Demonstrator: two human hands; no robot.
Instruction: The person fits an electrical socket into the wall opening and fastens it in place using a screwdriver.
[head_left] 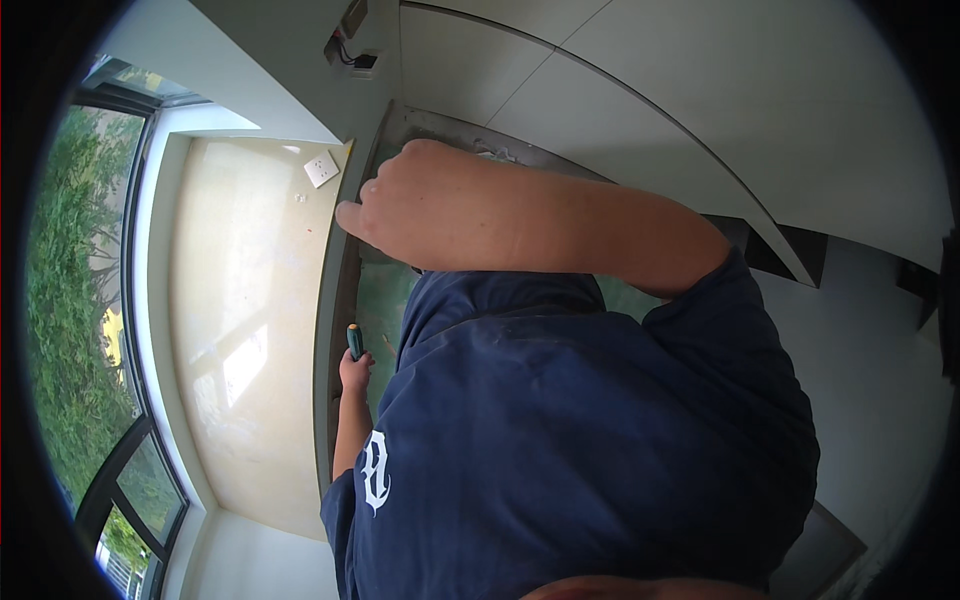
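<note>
My left hand [355,372] is closed round a screwdriver [355,342] with a dark green handle and an orange end, held upright low on the left. Its shaft is not visible. Across the upper middle stretches my right arm, bent at the elbow. My right hand [410,190] is curled at the edge of the grey strip beside the pale counter panel [240,330]; whatever its fingers hold is hidden behind the hand. My navy T-shirt [580,440] fills much of the view.
A white socket plate [321,169] lies on the pale panel by the window [85,290]. Above, loose wires hang from an open wall box [364,64]. White cabinet panels [640,90] curve across the upper right. Green floor covering [385,300] shows beside me.
</note>
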